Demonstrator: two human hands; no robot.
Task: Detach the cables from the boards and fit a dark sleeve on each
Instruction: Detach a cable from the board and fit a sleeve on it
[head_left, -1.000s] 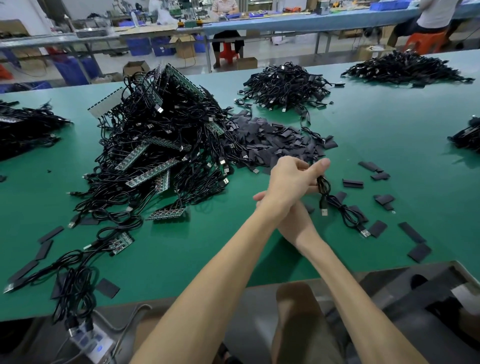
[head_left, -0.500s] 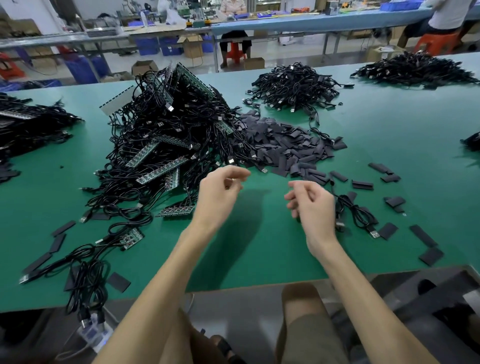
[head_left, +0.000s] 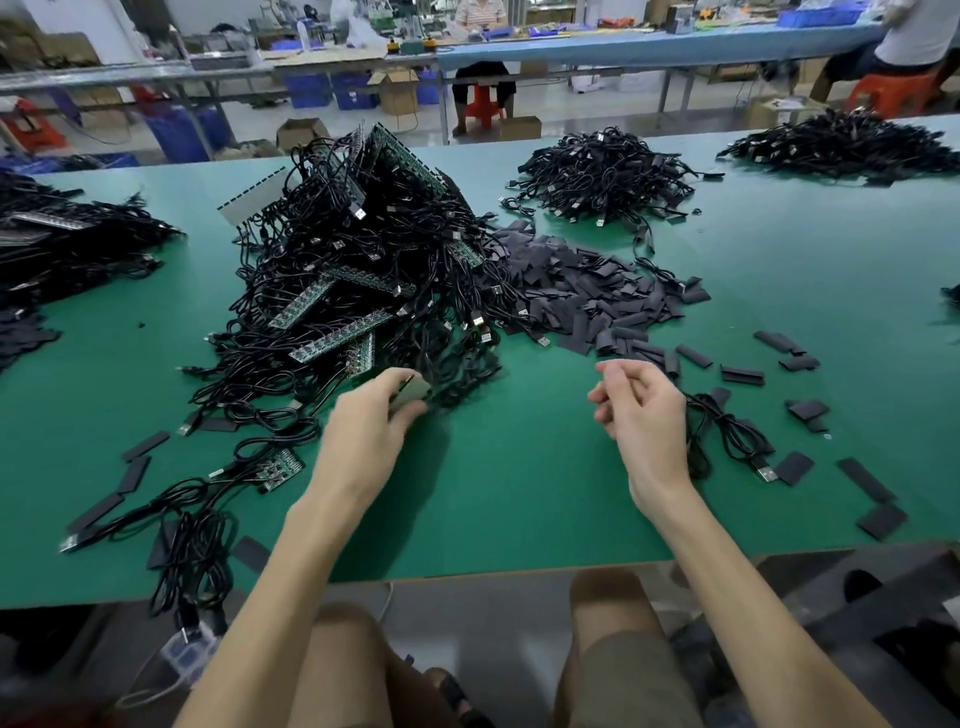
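Left hand (head_left: 372, 419) now around a board (head_left: 411, 389)

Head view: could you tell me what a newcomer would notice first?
A tangle of black cables and green boards is heaped left of centre on the green table. Dark sleeves lie spread to its right. The left hand touches the tangle's near edge; the right hand hovers empty.

The table (head_left: 519, 493) is green. The cables (head_left: 322, 249) are black, the boards (head_left: 337, 340) green, the sleeves (head_left: 571, 291) dark grey. The stool (head_left: 480, 106) is red.
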